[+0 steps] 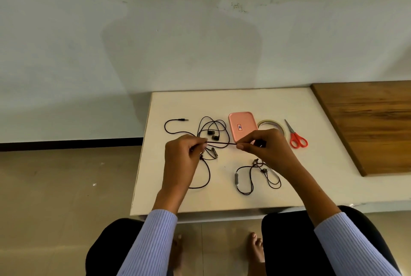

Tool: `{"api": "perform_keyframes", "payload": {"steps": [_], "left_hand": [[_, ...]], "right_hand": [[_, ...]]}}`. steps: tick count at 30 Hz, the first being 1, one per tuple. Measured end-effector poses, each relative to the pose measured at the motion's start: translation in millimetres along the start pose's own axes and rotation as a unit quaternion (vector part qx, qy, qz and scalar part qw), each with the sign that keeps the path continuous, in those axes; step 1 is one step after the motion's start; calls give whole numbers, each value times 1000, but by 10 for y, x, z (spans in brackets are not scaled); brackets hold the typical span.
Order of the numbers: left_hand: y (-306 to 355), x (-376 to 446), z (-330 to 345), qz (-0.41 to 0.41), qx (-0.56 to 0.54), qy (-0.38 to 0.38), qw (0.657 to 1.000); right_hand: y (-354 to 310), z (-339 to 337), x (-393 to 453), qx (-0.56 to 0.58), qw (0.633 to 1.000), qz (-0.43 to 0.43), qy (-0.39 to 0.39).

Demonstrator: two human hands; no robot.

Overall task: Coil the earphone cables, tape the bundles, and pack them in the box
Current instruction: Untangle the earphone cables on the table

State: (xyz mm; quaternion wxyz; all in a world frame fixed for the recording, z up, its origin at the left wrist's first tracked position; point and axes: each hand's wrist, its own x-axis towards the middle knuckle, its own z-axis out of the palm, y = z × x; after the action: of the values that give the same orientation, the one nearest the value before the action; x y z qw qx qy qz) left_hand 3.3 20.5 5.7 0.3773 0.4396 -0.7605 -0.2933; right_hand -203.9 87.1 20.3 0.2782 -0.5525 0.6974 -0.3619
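Observation:
A black earphone cable is stretched taut between my two hands above the white table. My left hand pinches one end and my right hand pinches the other. Loose loops of black cable with two earbuds lie behind my hands, and a jack plug points right at the far left. A second earphone set with a grey remote lies uncoiled near my right wrist. The pink box sits shut behind my right hand, beside a roll of clear tape.
Red-handled scissors lie to the right of the tape. A brown wooden board covers the table's right end. The table's left edge drops to a tiled floor. My knees and bare feet are under the front edge.

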Motion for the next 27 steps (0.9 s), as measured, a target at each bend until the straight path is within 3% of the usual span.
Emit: {"api": "perform_keyframes", "payload": {"steps": [4,10,20,24,27], "left_hand": [[-100,47,-118,-34,-3,59,998],[-65,-40,-21,-85,77,-61,992],[205,-26,60,-7,101,-61,993],[205,-27,50,3,173,-181,968],[143,-17,35,-7,265,-172,949]], "right_hand": [[88,-180,-10,-31,999,-2,42],[110,-62,-31,-78,995,-13,64],[63,161,6,-152,987,-47,38],[43,179,6,-190,981,-20,46],[60,155,9,-209,977,-2,49]]}}
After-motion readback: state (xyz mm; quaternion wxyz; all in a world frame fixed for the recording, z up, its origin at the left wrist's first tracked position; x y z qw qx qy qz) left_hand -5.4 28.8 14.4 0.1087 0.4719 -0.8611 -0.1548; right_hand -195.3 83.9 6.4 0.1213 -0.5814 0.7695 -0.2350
